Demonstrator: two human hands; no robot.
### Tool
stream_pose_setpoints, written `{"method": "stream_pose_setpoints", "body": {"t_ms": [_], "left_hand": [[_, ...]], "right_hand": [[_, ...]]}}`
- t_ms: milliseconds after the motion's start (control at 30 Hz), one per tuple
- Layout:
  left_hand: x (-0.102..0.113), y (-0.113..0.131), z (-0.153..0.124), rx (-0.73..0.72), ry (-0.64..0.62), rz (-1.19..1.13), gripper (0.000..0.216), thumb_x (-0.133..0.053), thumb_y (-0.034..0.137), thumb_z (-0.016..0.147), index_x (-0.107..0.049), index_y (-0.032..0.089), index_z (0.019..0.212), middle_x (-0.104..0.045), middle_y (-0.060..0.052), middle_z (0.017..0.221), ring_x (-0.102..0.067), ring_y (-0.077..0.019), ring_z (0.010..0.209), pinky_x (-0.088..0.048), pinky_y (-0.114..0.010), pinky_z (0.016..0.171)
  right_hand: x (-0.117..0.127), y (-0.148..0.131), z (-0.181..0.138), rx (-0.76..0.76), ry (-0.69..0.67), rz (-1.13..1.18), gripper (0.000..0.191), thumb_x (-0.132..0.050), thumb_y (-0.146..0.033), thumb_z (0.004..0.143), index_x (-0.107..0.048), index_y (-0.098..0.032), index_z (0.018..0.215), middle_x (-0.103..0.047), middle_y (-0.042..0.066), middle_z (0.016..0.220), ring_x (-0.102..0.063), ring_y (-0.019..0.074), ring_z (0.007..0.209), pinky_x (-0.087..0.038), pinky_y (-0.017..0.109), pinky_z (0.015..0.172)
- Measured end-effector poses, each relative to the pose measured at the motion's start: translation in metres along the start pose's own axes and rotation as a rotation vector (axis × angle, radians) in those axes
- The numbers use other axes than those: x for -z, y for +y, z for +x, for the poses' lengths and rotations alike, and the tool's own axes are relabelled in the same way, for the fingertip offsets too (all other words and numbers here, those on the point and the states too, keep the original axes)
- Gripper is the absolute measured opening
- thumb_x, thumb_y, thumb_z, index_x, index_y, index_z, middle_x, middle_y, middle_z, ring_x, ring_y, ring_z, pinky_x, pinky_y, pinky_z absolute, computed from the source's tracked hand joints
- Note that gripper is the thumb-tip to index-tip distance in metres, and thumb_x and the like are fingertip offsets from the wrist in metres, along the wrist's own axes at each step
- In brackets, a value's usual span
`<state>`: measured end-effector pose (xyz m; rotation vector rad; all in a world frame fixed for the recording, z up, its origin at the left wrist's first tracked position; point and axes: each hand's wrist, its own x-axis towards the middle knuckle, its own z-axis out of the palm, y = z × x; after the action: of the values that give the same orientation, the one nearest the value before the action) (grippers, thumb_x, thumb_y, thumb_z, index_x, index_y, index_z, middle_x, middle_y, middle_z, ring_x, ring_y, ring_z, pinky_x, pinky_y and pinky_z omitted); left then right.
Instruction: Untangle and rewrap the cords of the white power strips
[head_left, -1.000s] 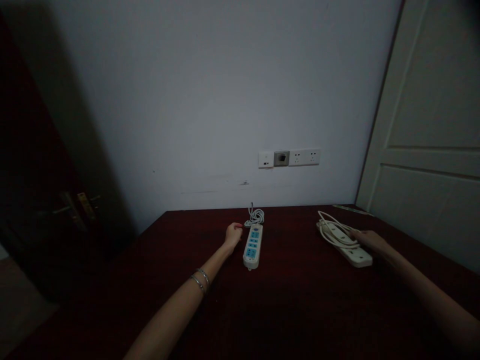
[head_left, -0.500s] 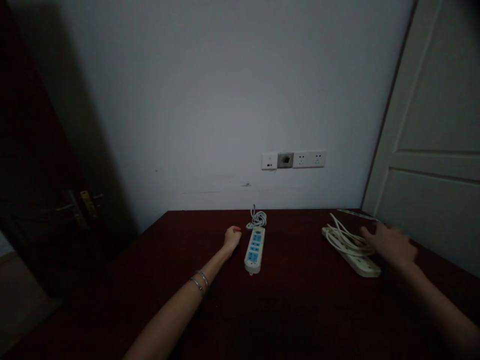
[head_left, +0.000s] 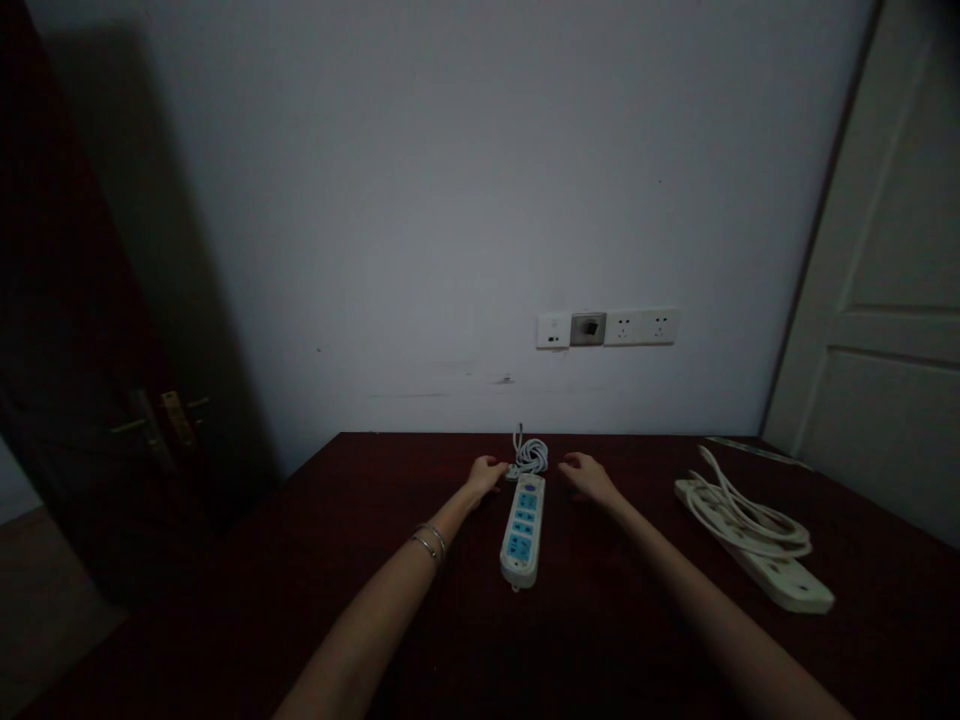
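Observation:
In front of me on the table lies a white power strip point(head_left: 523, 530) with blue socket panels. Its grey-white cord point(head_left: 532, 456) is bundled in a coil at the far end, and a pale plug point(head_left: 514, 471) sits left of the coil. My left hand point(head_left: 485, 477), with two silver bangles on the wrist, has its fingertips closed at the plug. To the right of the coil, my right hand point(head_left: 589, 478) hovers with fingers bent and apart, holding nothing. A second, cream power strip point(head_left: 787, 582) lies farther right, its loose white cable point(head_left: 750, 525) looped on top.
The dark red table point(head_left: 420, 455) reaches back to a grey wall point(head_left: 420, 220). Wall sockets point(head_left: 641, 327) and a switch plate are set above it. A thin strip point(head_left: 757, 452) lies at the back right. A pale door point(head_left: 892, 420) stands right, a dark door point(head_left: 82, 330) left.
My right hand has left the cream power strip and come leftward to the coiled cord. My left hand has reached the plug. The view has shifted slightly.

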<state>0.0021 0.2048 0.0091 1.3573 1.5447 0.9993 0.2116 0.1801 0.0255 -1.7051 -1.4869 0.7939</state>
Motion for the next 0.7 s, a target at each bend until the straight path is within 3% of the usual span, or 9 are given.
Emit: {"method": "stream_pose_setpoints", "body": {"t_ms": [167,267,467,600,700], "left_hand": [[-0.005,0.003,0.003,-0.003,-0.048,-0.031,0.047,-0.060,0.021,0.073,-0.050,0.004,0.115,-0.063,-0.015,0.094,-0.059,-0.0163,0.075,-0.046,-0.018,0.047],[-0.008,0.003,0.004,-0.003,-0.065,-0.058,0.036,-0.061,0.019,0.072,-0.057,0.005,0.105,-0.064,-0.013,0.090,-0.059,-0.0151,0.073,-0.047,-0.018,0.047],[-0.010,0.001,0.001,-0.024,-0.065,-0.121,0.022,-0.061,0.018,0.074,-0.061,0.006,0.092,-0.064,-0.012,0.090,-0.060,-0.0135,0.072,-0.046,-0.016,0.047],[-0.007,0.004,-0.006,-0.042,-0.064,-0.165,0.032,-0.062,0.017,0.074,-0.056,0.005,0.103,-0.063,-0.015,0.100,-0.061,-0.0145,0.076,-0.045,-0.017,0.047],[0.001,0.012,-0.014,-0.070,-0.099,-0.206,0.038,-0.063,0.021,0.074,-0.054,0.005,0.108,-0.062,-0.016,0.102,-0.062,-0.0146,0.076,-0.046,-0.018,0.049]], "right_hand": [[-0.027,0.004,0.035,-0.103,-0.015,0.088,0.028,-0.050,-0.028,0.087,-0.054,-0.010,0.108,-0.064,0.009,0.097,-0.063,0.0117,0.069,-0.054,0.023,0.053],[-0.038,0.002,0.043,-0.082,-0.015,0.093,0.026,-0.056,-0.031,0.083,-0.061,-0.010,0.097,-0.067,0.008,0.090,-0.065,0.0152,0.071,-0.052,0.023,0.055],[-0.048,-0.002,0.043,-0.025,0.124,0.035,0.027,-0.066,-0.025,0.069,-0.067,-0.009,0.090,-0.068,0.018,0.096,-0.061,0.0282,0.098,-0.048,0.027,0.075],[-0.047,-0.003,0.035,0.016,0.186,0.086,0.032,-0.063,-0.026,0.070,-0.067,-0.009,0.097,-0.069,0.017,0.096,-0.062,0.0271,0.098,-0.046,0.030,0.083],[-0.042,-0.009,0.027,0.062,0.222,0.175,0.039,-0.063,-0.028,0.071,-0.065,-0.009,0.104,-0.069,0.015,0.095,-0.063,0.0257,0.094,-0.049,0.029,0.079]]}}
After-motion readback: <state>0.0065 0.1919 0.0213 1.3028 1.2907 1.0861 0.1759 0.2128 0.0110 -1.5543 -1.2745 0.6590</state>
